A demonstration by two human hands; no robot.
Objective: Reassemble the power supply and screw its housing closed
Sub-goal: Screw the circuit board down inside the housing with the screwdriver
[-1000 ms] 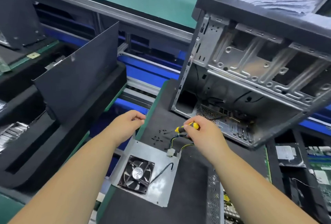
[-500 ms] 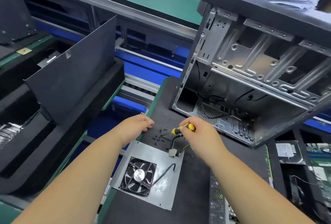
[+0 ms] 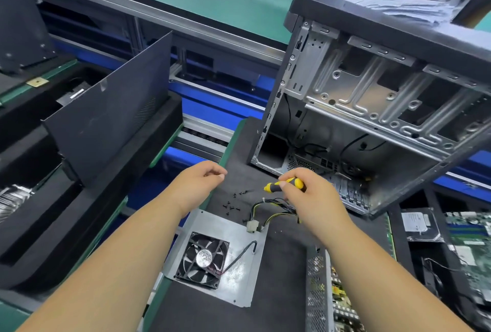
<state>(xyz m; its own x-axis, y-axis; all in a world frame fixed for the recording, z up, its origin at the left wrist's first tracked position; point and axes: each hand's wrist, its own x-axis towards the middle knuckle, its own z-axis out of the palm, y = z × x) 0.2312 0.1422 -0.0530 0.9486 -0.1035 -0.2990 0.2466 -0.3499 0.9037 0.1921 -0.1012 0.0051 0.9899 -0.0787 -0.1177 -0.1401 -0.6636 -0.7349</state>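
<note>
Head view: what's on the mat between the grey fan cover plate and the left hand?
Head view: small loose black screws scattered on the black mat, between the grey metal cover plate with the black fan and the left hand. Otherwise bare mat.

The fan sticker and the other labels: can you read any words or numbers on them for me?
None of the writing here can be read.
Fan hub sticker: printed lines, too small and blurred to read.
White label on the hard drive: rows of print, too blurred to read.
White strip label on the black part at far left: too small to read.
Circuit boards at right: any markings too blurred to read.
</note>
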